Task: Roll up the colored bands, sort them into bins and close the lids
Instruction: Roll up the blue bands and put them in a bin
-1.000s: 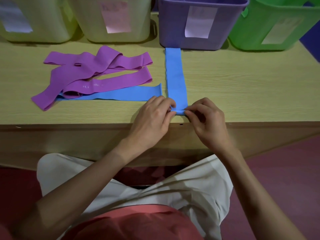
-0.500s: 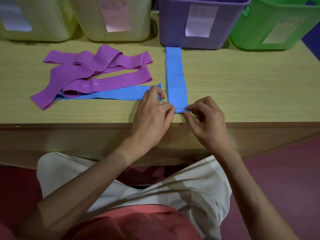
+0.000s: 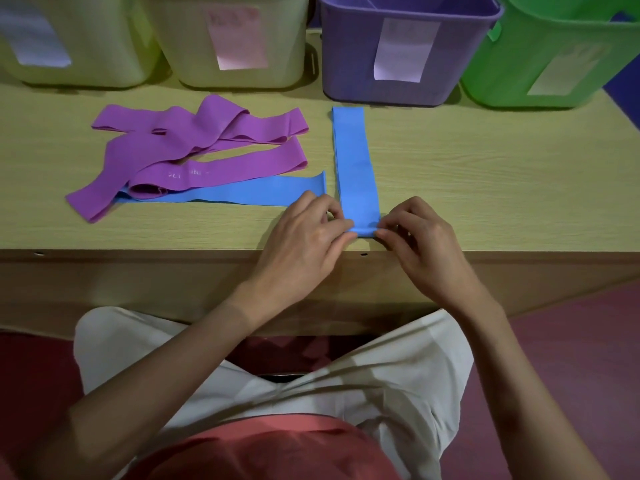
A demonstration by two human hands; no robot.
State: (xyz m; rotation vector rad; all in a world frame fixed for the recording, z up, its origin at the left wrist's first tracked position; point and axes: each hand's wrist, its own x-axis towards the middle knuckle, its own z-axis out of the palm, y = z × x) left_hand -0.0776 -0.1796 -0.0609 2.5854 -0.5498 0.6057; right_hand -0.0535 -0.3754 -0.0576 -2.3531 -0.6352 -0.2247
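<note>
Nearest to me, my left hand and right hand meet at the front edge of the table. Each pinches a corner of the near end of the upright blue band, fingertips curled onto a small fold there. I judge this as the first turn of the roll (both sides held so it starts straight). The band lies flat, running away from me, its far end just short of the purple bin, so it can roll forward without snagging.

Left of it a second blue band lies crosswise, its right end just beside my left hand, its left end tucked under the purple bands. Those sit in a loose overlapping heap, unrolled; how many, I cannot tell.

Along the back stand four bins: two pale yellow bins, the purple one, then a green bin. All are cut off at the top, so lids and contents are out of sight. Each carries a paper label, text too blurred to read. Which bin takes blue I cannot tell.
</note>
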